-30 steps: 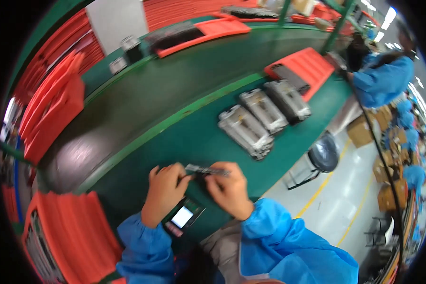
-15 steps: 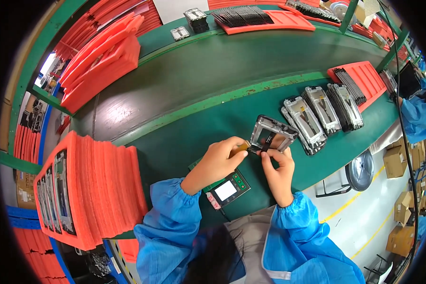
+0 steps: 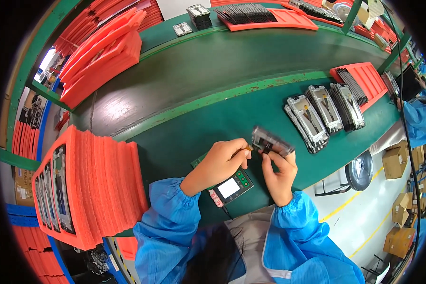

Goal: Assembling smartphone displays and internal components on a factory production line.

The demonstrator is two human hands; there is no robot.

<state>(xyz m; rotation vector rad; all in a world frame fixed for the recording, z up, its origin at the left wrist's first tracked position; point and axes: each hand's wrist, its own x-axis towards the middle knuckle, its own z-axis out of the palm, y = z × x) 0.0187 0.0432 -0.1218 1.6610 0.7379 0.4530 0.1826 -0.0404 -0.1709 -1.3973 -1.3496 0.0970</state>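
Observation:
My right hand (image 3: 279, 175) grips a dark phone frame (image 3: 272, 140) by its near edge, above the table. The frame is tilted and smeared by motion, and a black strip shows on its face. Just left of it, my left hand (image 3: 222, 163) has thumb and forefinger pinched on a small gold-brown flex cable (image 3: 249, 148). Whether the cable touches the frame, I cannot tell. Beneath my left hand lies a small test board (image 3: 236, 189) with a lit white screen and green-ringed buttons; the left hand hides part of it.
Several stacks of phone frames (image 3: 310, 120) stand at the right, beside a red foam tray (image 3: 371, 83). A tall pile of red foam trays (image 3: 106, 184) is at the left. Beyond the table runs a dark conveyor belt (image 3: 184, 75). A stool (image 3: 359, 170) stands right of the table.
The phone frame has tipped flatter, so its face shows narrower than before. My left hand has shifted slightly right, still pinching the flex cable. My right hand keeps its grip.

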